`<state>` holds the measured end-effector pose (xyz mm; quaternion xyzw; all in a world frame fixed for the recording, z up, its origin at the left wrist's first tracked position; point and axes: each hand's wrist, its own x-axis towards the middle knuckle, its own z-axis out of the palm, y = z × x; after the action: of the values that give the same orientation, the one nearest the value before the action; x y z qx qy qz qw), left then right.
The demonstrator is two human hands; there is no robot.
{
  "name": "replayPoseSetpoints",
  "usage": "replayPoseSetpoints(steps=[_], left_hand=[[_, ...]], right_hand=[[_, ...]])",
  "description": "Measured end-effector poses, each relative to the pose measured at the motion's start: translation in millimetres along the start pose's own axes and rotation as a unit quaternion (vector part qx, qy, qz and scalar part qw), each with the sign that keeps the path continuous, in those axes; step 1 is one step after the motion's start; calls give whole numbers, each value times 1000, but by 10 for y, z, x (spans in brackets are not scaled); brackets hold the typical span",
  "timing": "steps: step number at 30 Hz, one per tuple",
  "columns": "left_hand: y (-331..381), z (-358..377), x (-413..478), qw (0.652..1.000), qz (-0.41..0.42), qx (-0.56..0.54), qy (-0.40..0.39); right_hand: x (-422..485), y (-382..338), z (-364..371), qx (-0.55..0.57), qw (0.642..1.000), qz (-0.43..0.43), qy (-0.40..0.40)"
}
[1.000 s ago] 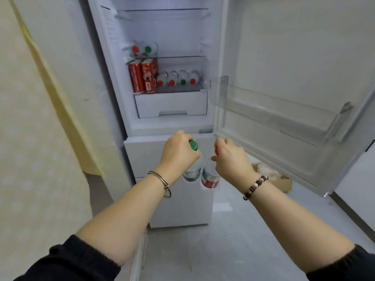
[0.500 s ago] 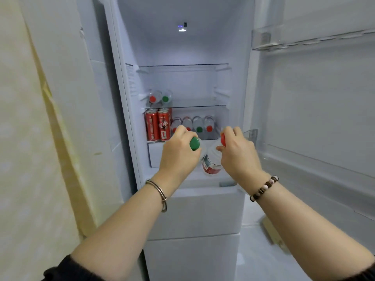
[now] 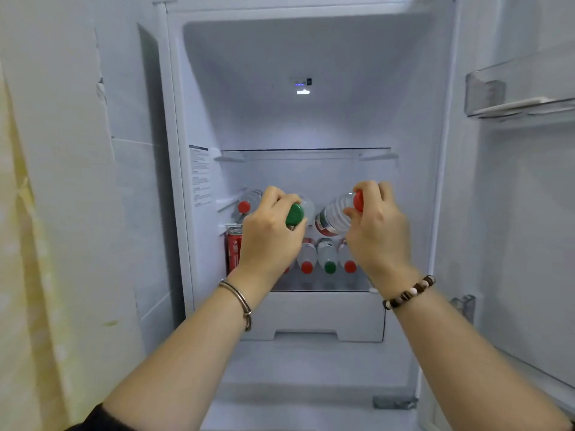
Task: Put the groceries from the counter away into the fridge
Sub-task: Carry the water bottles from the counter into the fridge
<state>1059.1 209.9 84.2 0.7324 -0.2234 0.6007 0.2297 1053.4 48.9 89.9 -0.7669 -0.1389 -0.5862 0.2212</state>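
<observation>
My left hand (image 3: 267, 234) grips a clear bottle with a green cap (image 3: 295, 214) by its neck, held level and pointing into the open fridge (image 3: 199, 119). My right hand (image 3: 378, 231) grips a clear bottle with a red cap (image 3: 334, 217) the same way. Both bottles sit at the height of the middle shelf, where another red-capped bottle (image 3: 245, 205) lies at the left. On the shelf below lie several capped bottles (image 3: 326, 256) and a red can (image 3: 234, 248) stands at the left, partly hidden by my left hand.
A glass shelf (image 3: 305, 149) spans the fridge above my hands. A white drawer (image 3: 317, 315) sits under the lower shelf. The open door at right carries a clear door bin (image 3: 516, 94). A pale wall (image 3: 46, 213) stands close on the left.
Both hands have risen with their bottles from in front of the freezer door to the middle shelf, the bottles tipping from hanging to level. My view has tilted up and closer.
</observation>
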Motion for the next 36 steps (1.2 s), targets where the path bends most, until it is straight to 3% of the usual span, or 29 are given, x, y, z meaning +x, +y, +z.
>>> replayPoseSetpoints(steps=[4,11,21,27,36], left_hand=[[-251,323,85,1000,-6,5,22],[-705,820,85,1000,-13,5,-8],[-1353,1404,241,978,-7,95,-184],[-1608,1687,341,966,10,97,-238],[-1835,1920,491,931,33,46,-362]], right_hand=[[161,126,371,0,999,-14,31],[198,268,942,-18,999,36,-1],[247,458,1524,-133,965,132,-184],[310,525,1766,-136,962,161,-171],[423,591,2127,-17,950,234,-208]])
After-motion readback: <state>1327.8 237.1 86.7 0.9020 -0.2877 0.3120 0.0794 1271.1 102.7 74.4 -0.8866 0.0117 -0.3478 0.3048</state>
